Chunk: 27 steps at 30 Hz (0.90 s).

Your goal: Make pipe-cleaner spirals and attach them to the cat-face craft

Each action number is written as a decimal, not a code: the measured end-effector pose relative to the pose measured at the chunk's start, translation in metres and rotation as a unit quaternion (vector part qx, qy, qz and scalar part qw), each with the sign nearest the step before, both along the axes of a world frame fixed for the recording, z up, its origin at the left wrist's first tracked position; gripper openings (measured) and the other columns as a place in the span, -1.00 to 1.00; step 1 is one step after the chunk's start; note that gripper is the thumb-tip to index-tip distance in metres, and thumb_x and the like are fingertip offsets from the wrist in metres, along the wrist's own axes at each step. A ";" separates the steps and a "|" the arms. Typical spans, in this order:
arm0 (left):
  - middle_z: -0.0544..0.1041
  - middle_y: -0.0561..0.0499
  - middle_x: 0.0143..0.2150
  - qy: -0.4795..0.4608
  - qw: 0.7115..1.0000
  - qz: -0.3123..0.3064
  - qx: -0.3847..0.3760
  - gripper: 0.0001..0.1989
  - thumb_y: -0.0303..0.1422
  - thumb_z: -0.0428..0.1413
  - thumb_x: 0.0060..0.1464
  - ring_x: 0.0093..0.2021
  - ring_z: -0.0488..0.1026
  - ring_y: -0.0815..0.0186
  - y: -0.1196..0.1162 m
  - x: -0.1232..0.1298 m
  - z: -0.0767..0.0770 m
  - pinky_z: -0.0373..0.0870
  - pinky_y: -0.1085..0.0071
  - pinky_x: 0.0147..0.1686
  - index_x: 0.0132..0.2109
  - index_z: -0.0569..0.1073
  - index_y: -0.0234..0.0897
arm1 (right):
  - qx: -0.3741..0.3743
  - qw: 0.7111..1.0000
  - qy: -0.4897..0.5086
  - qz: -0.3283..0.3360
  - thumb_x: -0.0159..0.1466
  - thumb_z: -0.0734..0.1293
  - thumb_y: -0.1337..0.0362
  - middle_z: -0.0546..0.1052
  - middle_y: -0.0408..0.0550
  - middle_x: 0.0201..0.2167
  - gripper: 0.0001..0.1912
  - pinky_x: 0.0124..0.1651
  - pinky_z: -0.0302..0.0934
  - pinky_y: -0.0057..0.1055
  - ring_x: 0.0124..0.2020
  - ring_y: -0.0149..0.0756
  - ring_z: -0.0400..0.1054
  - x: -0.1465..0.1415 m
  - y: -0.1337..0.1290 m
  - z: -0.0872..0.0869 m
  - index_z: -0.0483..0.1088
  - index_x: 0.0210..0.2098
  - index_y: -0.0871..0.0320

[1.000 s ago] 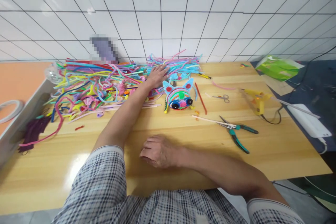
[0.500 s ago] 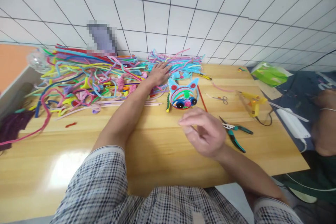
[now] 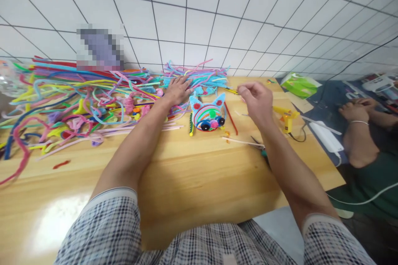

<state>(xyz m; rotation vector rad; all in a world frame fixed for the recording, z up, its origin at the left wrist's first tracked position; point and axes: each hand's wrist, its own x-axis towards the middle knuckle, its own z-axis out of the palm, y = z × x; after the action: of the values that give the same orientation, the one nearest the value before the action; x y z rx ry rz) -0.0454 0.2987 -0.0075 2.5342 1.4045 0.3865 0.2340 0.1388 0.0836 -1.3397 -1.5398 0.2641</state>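
My left hand (image 3: 178, 90) lies with fingers spread on the near edge of a bundle of blue and purple pipe cleaners (image 3: 195, 76). My right hand (image 3: 257, 98) is raised over the table's right part, thumb and fingertips pressed together near a yellow pencil-like stick (image 3: 231, 90). Whatever the fingertips hold is too small to make out. Between the hands sits a colourful cat-face craft (image 3: 207, 112) with blue ears, black eyes and a pink nose. A green caterpillar-like piece (image 3: 191, 125) is on its left and a red stick (image 3: 231, 118) on its right.
Many loose pipe cleaners (image 3: 77, 107) spread over the left. At the right lie a yellow glue gun (image 3: 287, 119), partly hidden pliers (image 3: 263, 153), a white power strip (image 3: 326, 136) and a green packet (image 3: 299, 85). Another person's hands (image 3: 357, 109) rest at far right.
My right hand has moved forward, away from my body, to beside the yellow stick. A pale pipe cleaner now lies by the pliers. The view has shifted right; my left hand stays on the bundle.
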 end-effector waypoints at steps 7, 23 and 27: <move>0.08 -0.20 0.70 0.016 1.000 -0.004 0.009 -0.27 0.00 -0.01 0.47 0.68 0.01 -0.15 0.001 -0.002 -0.001 -0.07 -0.14 0.61 0.61 0.23 -0.24 | -0.116 0.983 -0.134 -0.056 0.31 0.40 0.34 0.75 -0.05 -0.18 -0.89 0.08 0.45 -0.17 -0.14 -0.12 0.60 0.022 0.073 -0.029 0.62 -0.28 0.10; 0.33 -0.19 0.59 -0.019 0.999 -0.003 0.048 -0.47 -0.18 0.09 0.42 0.61 0.17 -0.13 0.003 -0.001 -0.007 0.05 -0.17 0.58 0.43 0.51 -0.22 | -0.105 0.947 -0.295 -0.065 0.36 0.29 0.34 0.68 0.20 0.08 -0.69 0.31 0.36 0.04 0.15 0.11 0.51 0.018 0.137 -0.044 0.62 -0.01 0.12; 0.49 -0.17 0.48 -0.032 0.996 -0.017 0.085 -0.60 -0.27 0.11 0.40 0.57 0.26 -0.09 0.006 0.001 -0.009 0.14 -0.12 0.56 0.26 0.65 -0.21 | -0.092 0.948 -0.296 -0.071 0.39 0.27 0.33 0.63 0.23 0.16 -0.66 0.37 0.33 0.06 0.23 0.12 0.48 0.019 0.149 -0.046 0.59 0.08 0.12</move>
<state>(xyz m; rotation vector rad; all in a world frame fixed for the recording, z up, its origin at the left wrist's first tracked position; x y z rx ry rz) -0.0445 0.3047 -0.0169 2.6494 1.3584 0.5994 0.2530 0.2878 0.0377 -1.7767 -1.9304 -0.1041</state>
